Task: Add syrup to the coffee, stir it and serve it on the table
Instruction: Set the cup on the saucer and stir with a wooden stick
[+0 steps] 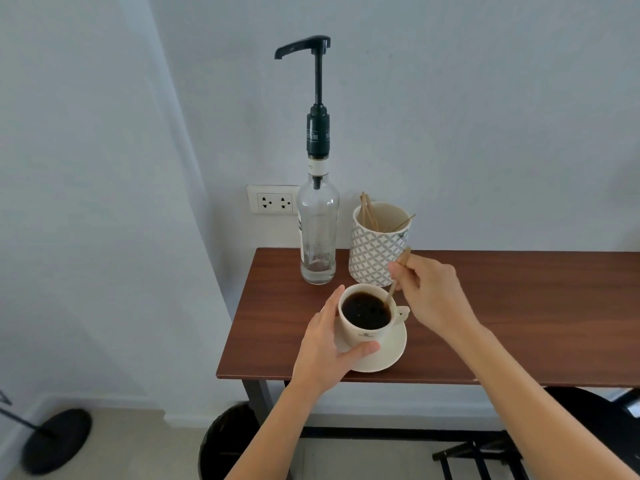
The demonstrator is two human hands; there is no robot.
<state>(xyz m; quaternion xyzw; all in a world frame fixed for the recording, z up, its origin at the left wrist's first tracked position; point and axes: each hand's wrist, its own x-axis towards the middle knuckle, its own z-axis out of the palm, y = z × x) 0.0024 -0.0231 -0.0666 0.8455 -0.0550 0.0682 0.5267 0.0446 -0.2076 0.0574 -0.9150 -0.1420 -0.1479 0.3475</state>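
— What has your left hand (323, 344)?

— It wraps the cup (363, 323) of coffee, on its saucer (388, 355) near the table (502, 306) edge.

— The syrup?

— The bottle (318, 233) stands behind, beside the holder (375, 251).

— Your right hand (433, 296)?

— It pinches a stick (394, 282), tip in the coffee.

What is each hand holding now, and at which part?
The right hand pinches the wooden stir stick near its upper end; its lower end is in the coffee. The left hand grips the side of the cup.
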